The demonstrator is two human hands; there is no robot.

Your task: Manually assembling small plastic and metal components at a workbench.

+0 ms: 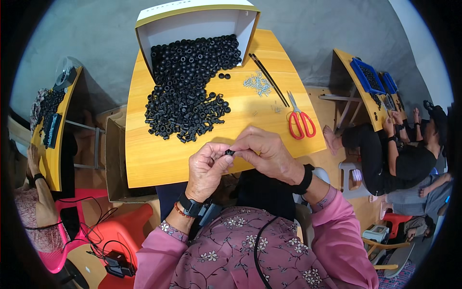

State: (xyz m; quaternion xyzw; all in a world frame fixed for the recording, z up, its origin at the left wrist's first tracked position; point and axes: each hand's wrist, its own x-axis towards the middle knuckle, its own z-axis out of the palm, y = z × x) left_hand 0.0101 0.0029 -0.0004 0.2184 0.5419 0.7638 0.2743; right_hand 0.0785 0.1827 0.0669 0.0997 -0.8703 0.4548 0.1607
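Note:
Over the near edge of the yellow wooden table (274,53), my two hands meet at a small round black part (229,152). My left hand (206,168) pinches it between thumb and forefinger. From the other side my right hand (267,153) closes its thumb and fingertips on the same part; whether a smaller piece is also between them is hidden. Beyond my hands lies a heap of black parts (185,108), some ring-shaped. It spills from an open white and gold box (192,21) tipped toward me.
Red-handled scissors (301,124), two dark thin rods (269,79) and a scatter of small silvery screws (258,84) lie on the table's right. A cardboard box (115,159) stands below its left edge. Other people sit at tables on both sides; a red stool (127,236) is at lower left.

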